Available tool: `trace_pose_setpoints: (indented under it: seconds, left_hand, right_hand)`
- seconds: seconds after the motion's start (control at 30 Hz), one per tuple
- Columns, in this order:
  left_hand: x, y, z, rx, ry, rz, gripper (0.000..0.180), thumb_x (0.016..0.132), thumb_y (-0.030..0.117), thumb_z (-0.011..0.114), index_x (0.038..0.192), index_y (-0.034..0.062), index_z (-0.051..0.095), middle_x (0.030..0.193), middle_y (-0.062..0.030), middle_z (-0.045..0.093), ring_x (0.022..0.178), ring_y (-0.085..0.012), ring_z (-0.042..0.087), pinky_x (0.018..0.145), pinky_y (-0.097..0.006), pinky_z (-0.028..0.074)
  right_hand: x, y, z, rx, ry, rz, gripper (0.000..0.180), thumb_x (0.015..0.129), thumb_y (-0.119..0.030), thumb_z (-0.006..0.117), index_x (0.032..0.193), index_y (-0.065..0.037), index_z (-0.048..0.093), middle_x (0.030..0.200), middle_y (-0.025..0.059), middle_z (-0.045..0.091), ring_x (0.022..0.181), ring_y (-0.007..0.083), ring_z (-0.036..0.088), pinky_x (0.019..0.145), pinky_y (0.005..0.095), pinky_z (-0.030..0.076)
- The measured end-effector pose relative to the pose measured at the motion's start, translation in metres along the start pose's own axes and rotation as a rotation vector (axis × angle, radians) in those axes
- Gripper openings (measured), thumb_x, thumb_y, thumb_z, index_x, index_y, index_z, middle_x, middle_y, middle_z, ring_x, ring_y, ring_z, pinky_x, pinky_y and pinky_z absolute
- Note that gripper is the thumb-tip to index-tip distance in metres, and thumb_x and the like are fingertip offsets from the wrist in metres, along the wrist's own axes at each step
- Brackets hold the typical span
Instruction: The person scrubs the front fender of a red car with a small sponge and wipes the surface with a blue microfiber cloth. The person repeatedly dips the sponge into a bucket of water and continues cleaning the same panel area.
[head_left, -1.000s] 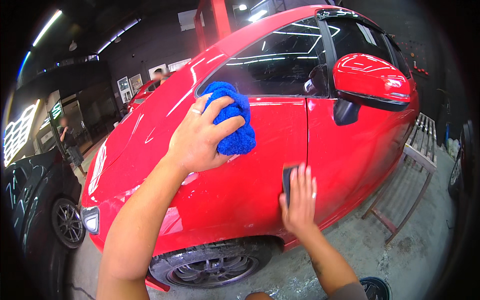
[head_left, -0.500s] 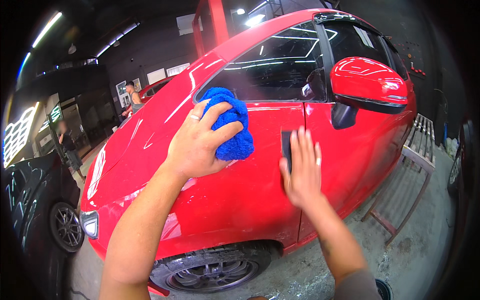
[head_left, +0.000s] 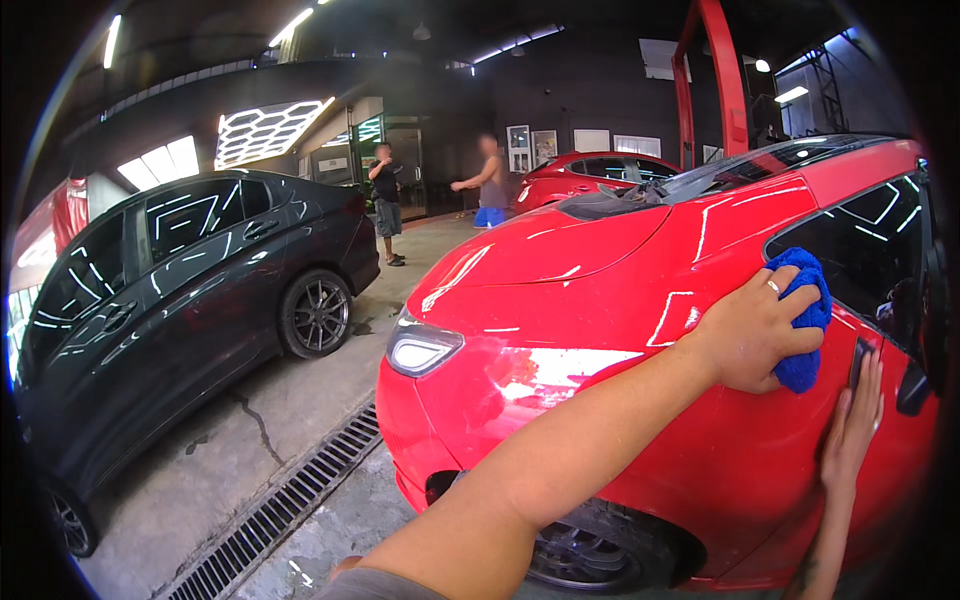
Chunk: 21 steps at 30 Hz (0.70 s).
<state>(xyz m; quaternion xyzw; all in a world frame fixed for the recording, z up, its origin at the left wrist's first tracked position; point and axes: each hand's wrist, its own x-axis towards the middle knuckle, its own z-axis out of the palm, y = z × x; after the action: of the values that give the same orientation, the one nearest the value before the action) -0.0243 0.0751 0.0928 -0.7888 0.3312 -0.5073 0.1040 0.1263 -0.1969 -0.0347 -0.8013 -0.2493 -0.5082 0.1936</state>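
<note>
A red car point(head_left: 740, 450) fills the right half of the view, its front fender and door before me. My left hand point(head_left: 750, 335) is wrapped round a crumpled blue microfiber towel point(head_left: 798, 372), which rests against the fender just below the side window point(head_left: 865, 245). Farther right, my right hand point(head_left: 853, 425) lies nearly flat on the side panel, fingers stretched along a thin dark pad point(head_left: 861, 359) pressed to the paint. The hand partly covers that pad, so its full shape is hidden.
A dark grey sedan point(head_left: 190, 290) stands at the left. Between the cars runs a floor drain grate point(head_left: 290, 505). Two people point(head_left: 387, 205) stand farther back near another red car point(head_left: 590, 172). The red car's side mirror point(head_left: 913, 388) is beside my right hand.
The view has swung left, so the red car and both hands now appear farther right. My left hand still grips the towel against the car; the right stays on the pad.
</note>
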Motion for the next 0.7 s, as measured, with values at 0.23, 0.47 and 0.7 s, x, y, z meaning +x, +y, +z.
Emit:
trace_pose_setpoints:
  seconds: [0.23, 0.47, 0.7]
  left_hand:
    - [0.007, 0.005, -0.001, 0.005, -0.004, -0.006, 0.062, 0.069, 0.035, 0.096, 0.125, 0.0243, 0.072, 0.145, -0.0139, 0.058, 0.138, -0.0459, 0.052, 0.107, -0.056, 0.050]
    - [0.001, -0.001, -0.003, -0.025, -0.014, -0.017, 0.061, 0.069, 0.035, 0.096, 0.125, 0.0252, 0.072, 0.145, -0.0129, 0.059, 0.140, -0.0472, 0.051, 0.106, -0.056, 0.050]
    - [0.000, -0.001, -0.005, -0.016, -0.037, -0.001, 0.061, 0.070, 0.035, 0.096, 0.125, 0.0246, 0.072, 0.146, -0.0127, 0.059, 0.139, -0.0472, 0.053, 0.106, -0.056, 0.050]
  right_hand:
    - [-0.008, 0.002, -0.003, -0.031, 0.042, -0.015, 0.060, 0.122, -0.036, 0.035, 0.175, -0.008, 0.032, 0.183, 0.0131, 0.030, 0.171, 0.0301, 0.023, 0.136, 0.0534, 0.013]
    - [-0.094, -0.022, -0.003, -0.010, -0.022, 0.026, 0.061, 0.122, -0.038, 0.033, 0.175, -0.007, 0.033, 0.183, 0.0138, 0.031, 0.171, 0.0310, 0.023, 0.136, 0.0543, 0.012]
    - [-0.014, -0.015, -0.003, 0.052, 0.039, 0.016, 0.058, 0.122, -0.032, 0.035, 0.173, -0.005, 0.035, 0.182, 0.0159, 0.031, 0.171, 0.0306, 0.023, 0.136, 0.0522, 0.014]
